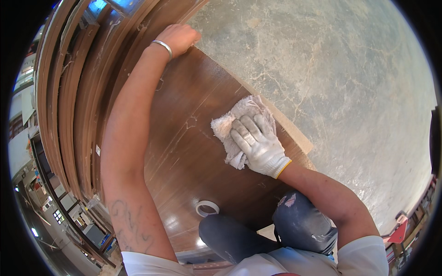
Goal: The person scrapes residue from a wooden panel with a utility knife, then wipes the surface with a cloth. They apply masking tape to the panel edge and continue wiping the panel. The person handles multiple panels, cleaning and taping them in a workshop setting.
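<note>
A large dark brown wooden panel lies in front of me, its smooth face streaked with pale scuffs. My right hand, in a white knit glove with grey-stained fingers, presses a crumpled whitish cloth onto the panel near its right edge. The cloth spreads out beyond the fingers and thumb. At the panel's far corner is my bare left hand, with a silver bangle on its wrist. Its fingers curl closed over the edge there, and the fingertips are partly hidden.
More brown panels stand stacked on edge along the left. A roll of white tape rests on the panel near my knee. Grey, cracked concrete floor stretches to the right. A red object sits at the far lower right.
</note>
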Tool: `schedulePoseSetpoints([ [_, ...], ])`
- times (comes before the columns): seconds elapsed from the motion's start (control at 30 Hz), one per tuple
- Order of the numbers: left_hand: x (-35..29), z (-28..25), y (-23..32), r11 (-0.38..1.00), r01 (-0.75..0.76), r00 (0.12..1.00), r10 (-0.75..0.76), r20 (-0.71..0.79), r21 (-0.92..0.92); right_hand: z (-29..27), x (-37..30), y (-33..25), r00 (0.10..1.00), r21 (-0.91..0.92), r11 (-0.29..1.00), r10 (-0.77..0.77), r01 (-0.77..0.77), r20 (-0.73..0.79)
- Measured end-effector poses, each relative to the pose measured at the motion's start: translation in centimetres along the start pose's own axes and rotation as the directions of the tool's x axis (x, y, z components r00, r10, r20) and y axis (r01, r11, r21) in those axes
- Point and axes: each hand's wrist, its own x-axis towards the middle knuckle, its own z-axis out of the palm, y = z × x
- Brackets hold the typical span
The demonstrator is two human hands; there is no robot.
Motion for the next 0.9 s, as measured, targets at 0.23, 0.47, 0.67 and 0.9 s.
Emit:
schedulePoseSetpoints([
  [0.23,0.7,-0.5,0.6,0.995,0.012,0.999,-0.017,0.047,0.103,-0.1,0.1,0.0,1.000,0.003,1.000,0.008,-0.008,-0.026],
  [0.47,0.4,1.6,-0.6,0.991,0.112,0.993,-0.114,-0.030,-0.075,0.0,0.1,0.2,1.000,0.005,1.000,0.009,-0.009,-0.024],
  [0.67,-0.6,3.0,-1.6,0.930,0.081,0.979,-0.142,-0.149,-0.359,0.0,0.0,0.2,1.000,0.017,1.000,0.012,-0.012,-0.011],
  [0.9,0.3,2.1,-2.1,0.979,0.143,0.988,-0.150,-0.037,-0.146,0.0,0.0,0.1,1.000,0.023,1.000,0.016,-0.015,-0.027],
])
